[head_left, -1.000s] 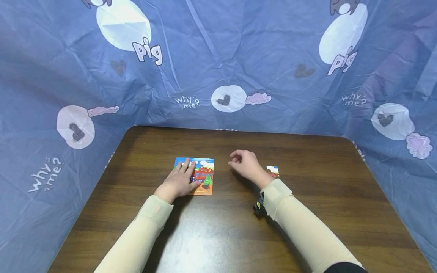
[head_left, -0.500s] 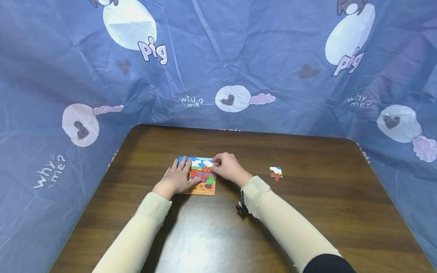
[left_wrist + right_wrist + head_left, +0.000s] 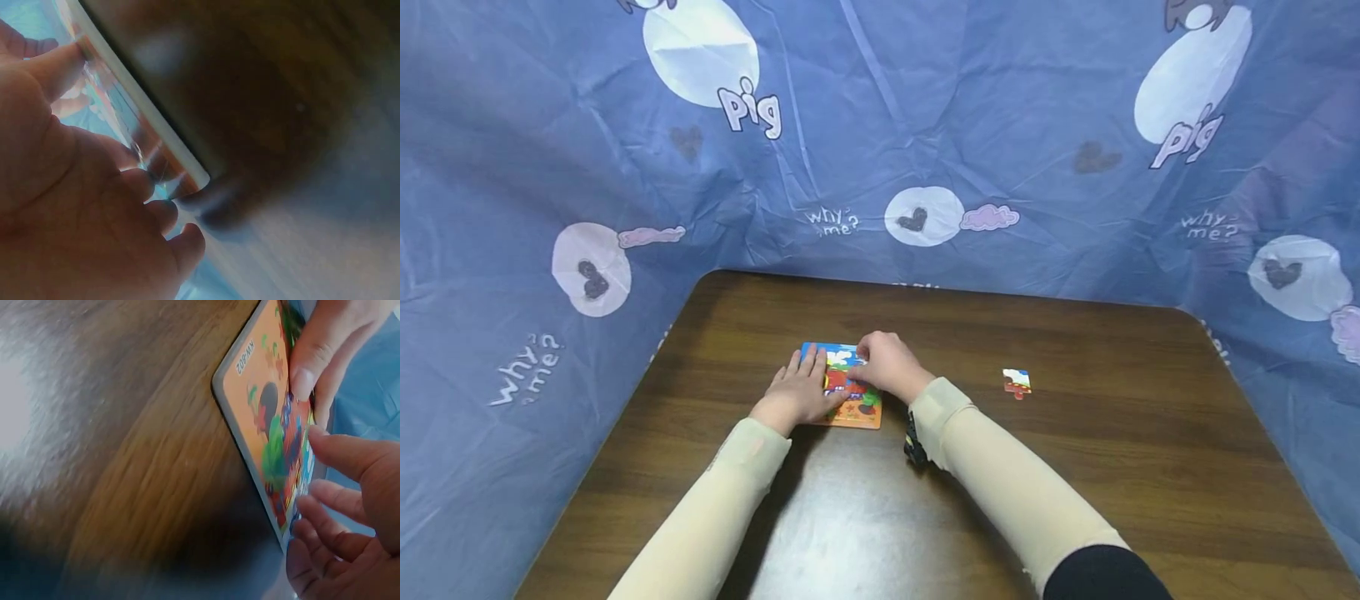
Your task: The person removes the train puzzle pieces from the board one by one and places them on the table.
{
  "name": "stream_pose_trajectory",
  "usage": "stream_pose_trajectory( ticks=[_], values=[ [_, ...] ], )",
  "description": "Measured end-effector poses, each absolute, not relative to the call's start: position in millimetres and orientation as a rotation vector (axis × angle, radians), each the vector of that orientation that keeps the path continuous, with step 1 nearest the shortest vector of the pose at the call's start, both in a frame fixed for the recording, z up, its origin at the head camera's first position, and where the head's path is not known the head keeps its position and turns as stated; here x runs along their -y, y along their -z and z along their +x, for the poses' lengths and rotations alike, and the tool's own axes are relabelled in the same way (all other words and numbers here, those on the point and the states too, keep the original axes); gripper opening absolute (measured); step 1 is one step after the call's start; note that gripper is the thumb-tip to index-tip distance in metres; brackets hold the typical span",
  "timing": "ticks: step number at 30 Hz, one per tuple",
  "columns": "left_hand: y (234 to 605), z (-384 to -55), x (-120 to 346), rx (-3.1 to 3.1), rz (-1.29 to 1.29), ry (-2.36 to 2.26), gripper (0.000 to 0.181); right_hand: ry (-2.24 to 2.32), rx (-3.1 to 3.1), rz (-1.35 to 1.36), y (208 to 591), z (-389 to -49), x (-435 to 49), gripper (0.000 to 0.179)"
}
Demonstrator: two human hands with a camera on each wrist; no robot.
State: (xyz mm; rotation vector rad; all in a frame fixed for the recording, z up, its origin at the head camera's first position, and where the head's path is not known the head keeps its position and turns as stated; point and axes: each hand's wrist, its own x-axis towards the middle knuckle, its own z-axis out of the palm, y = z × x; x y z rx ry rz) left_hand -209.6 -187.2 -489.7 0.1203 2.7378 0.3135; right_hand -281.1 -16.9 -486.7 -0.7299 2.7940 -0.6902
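glossy puzzle board [image 3: 265, 419], shiny wood-grain table [image 3: 1120, 425], creased cloth-like backdrop [image 3: 865, 150]

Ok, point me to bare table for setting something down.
Bare table lies right of the loose puzzle piece, beyond the puzzle board toward the far edge, and between the left sleeve and right sleeve. The board is crowded, with left hand and right hand over it.

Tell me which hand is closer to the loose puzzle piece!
Right. The right hand is over the right part of the puzzle board, left of the loose puzzle piece; the left hand lies farther left, on the board.
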Motion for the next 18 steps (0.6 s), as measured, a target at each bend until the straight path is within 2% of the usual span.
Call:
stream_pose_trajectory(
  ticks=[13, 18],
  values=[
    [490.3, -209.2, 184.9, -2.743, 0.117, -0.309, 0.081, 0.601, -2.837, -0.577, 484.2, -280.6, 24.8, 0.036],
    [493.1, -210.1, 186.3, -2.740, 0.109, -0.317, 0.083, 0.644, -2.819, -0.553, 485.7, -281.8, 26.1, 0.037]
  ],
)
